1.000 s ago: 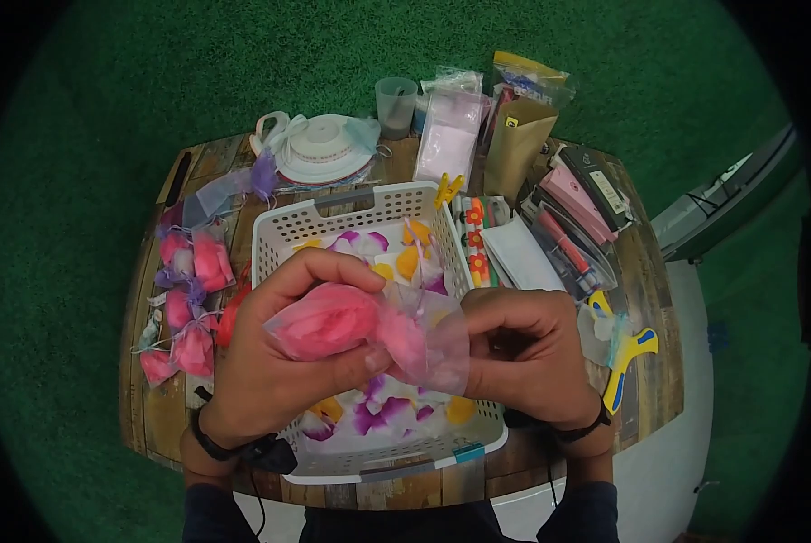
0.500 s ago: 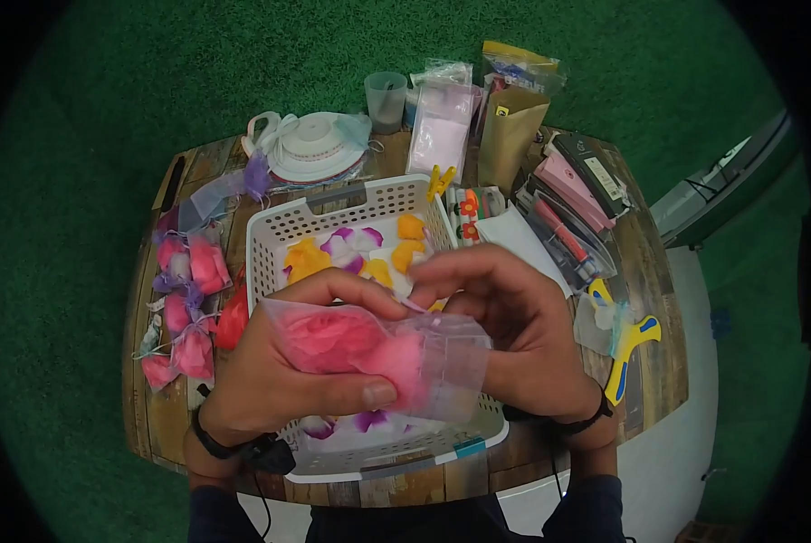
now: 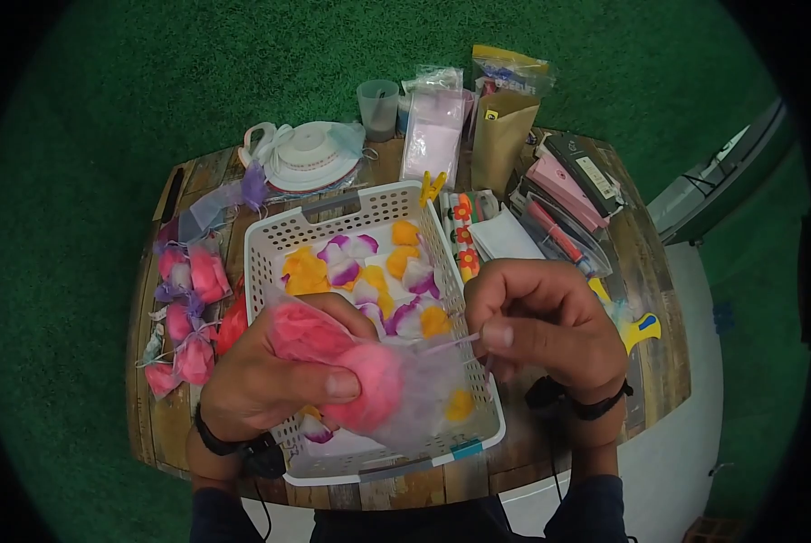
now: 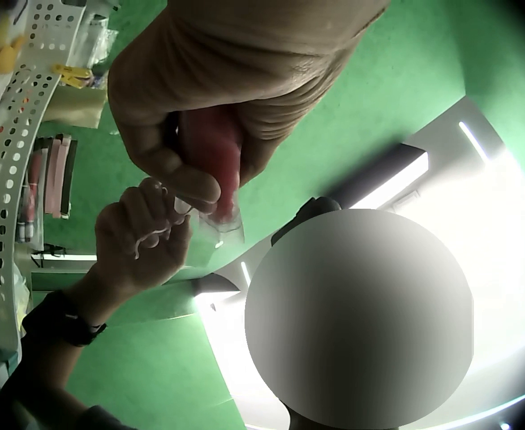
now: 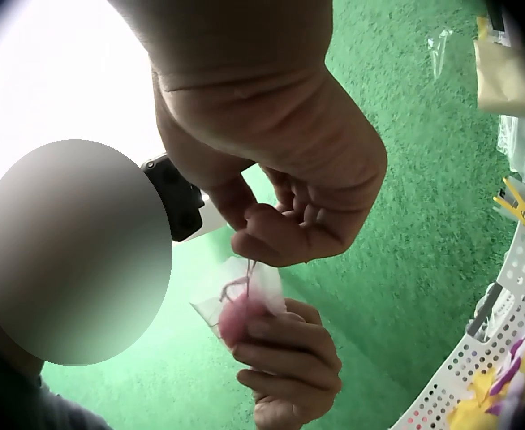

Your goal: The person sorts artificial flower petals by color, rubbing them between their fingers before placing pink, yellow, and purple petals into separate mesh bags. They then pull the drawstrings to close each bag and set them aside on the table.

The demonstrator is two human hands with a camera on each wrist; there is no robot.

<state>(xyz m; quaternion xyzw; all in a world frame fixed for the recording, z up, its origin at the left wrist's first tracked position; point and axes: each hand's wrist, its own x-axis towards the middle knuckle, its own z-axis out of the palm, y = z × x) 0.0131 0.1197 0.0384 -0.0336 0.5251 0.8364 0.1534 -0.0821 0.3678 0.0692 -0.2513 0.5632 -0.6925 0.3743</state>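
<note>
The sheer pouch [image 3: 374, 385] with pink filling is held between the 2 hands, above the white basket [image 3: 491, 421] on the counter [image 3: 157, 412]. Its filled part is gripped by the left hand [image 3: 274, 371], thumb pressed on the pink. At its mouth, the thin drawstring [image 3: 451, 343] is pinched by the right hand [image 3: 550, 330] between thumb and fingers. Yellow and purple-white petals [image 3: 342, 262] are scattered in the basket beneath, and a yellow clip [image 3: 432, 187] is fixed to its rim.

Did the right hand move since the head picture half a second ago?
Yes: the right hand went rightward, its fingertips from over the basket to about its right rim.
</note>
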